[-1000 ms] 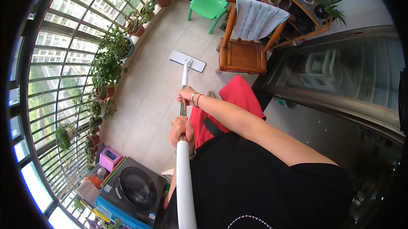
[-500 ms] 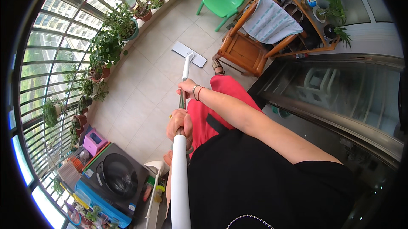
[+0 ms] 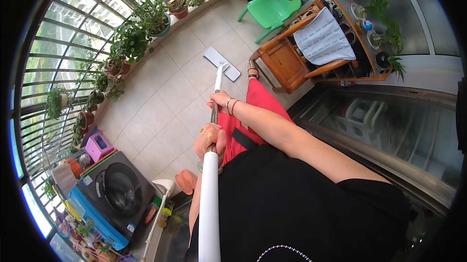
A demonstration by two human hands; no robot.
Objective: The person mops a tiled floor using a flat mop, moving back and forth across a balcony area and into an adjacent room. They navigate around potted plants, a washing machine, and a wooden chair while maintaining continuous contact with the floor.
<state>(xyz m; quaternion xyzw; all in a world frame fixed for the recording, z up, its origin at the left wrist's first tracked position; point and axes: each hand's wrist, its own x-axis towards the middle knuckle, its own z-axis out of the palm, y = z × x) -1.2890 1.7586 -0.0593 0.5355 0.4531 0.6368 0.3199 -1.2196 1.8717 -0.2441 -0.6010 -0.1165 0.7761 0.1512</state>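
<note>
Two hands grip one mop (image 3: 214, 116). Left hand (image 3: 210, 138) is wrapped tight round the white handle, fingers closed on it. Right hand (image 3: 220, 99), further down the shaft, is closed on it too, bracelets at the wrist. Beyond the right fingers the flat mop head (image 3: 221, 63) lies on the tiled floor (image 3: 165, 91), near a wooden chair (image 3: 287, 60) and below a green chair (image 3: 272, 6)
</note>
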